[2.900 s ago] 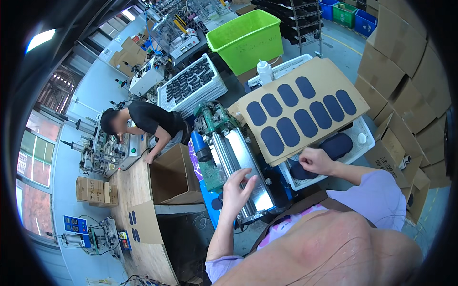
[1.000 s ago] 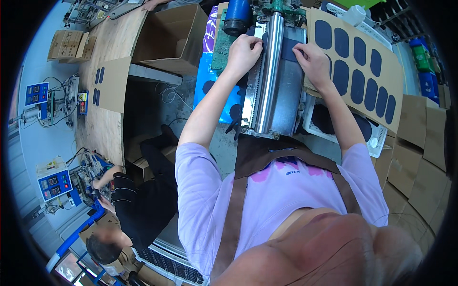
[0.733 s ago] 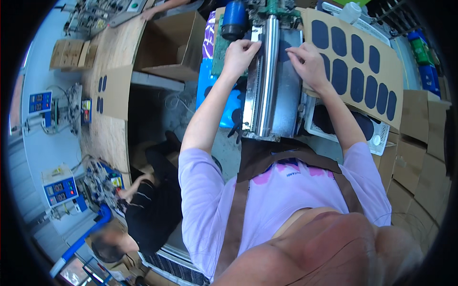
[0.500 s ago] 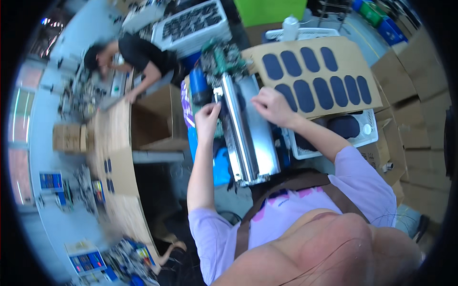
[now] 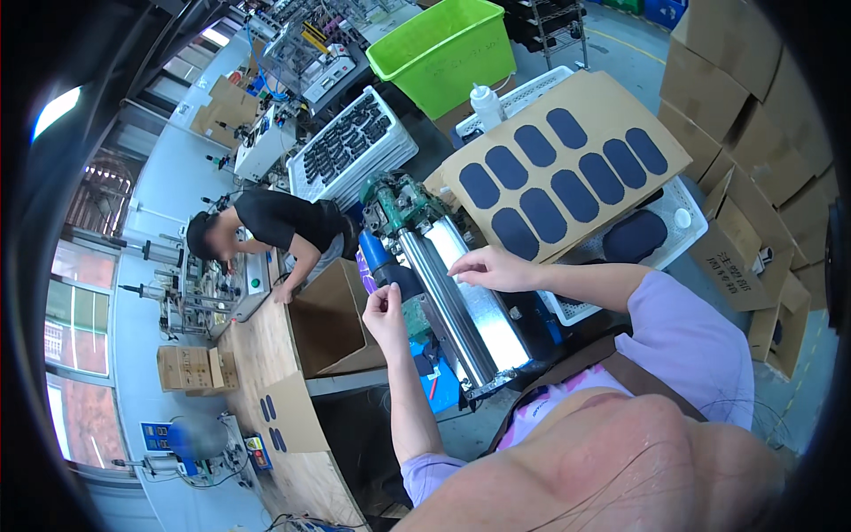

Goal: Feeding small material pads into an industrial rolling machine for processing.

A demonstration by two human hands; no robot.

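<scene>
A roller machine with a long shiny metal roller (image 5: 448, 306) and a bright flat plate (image 5: 486, 324) stands in front of me. My left hand (image 5: 384, 317) is at the roller's left side, its fingertips pinched at the edge of a dark navy piece (image 5: 406, 282) lying against the roller. Over the plate on the other side hovers my right hand (image 5: 489, 269), with fingers loosely bent, slightly apart and nothing visible in them. Several navy rounded oval pads (image 5: 576, 196) lie in two rows on a cardboard sheet (image 5: 465, 168) beyond my right hand.
Under the cardboard is a white basket (image 5: 696, 232) with another dark pad. A white squeeze bottle (image 5: 487, 105) and a green bin (image 5: 443, 62) are farther back. At left, a co-worker (image 5: 284, 222) leans over a bench beside an open carton (image 5: 332, 315). Stacked cartons (image 5: 736, 71) line the right.
My view has tilted and turned, so the scene shifts. The navy piece now shows more at the roller's left, by my left hand; the dark patch on the plate side is gone. My right fingers have loosened.
</scene>
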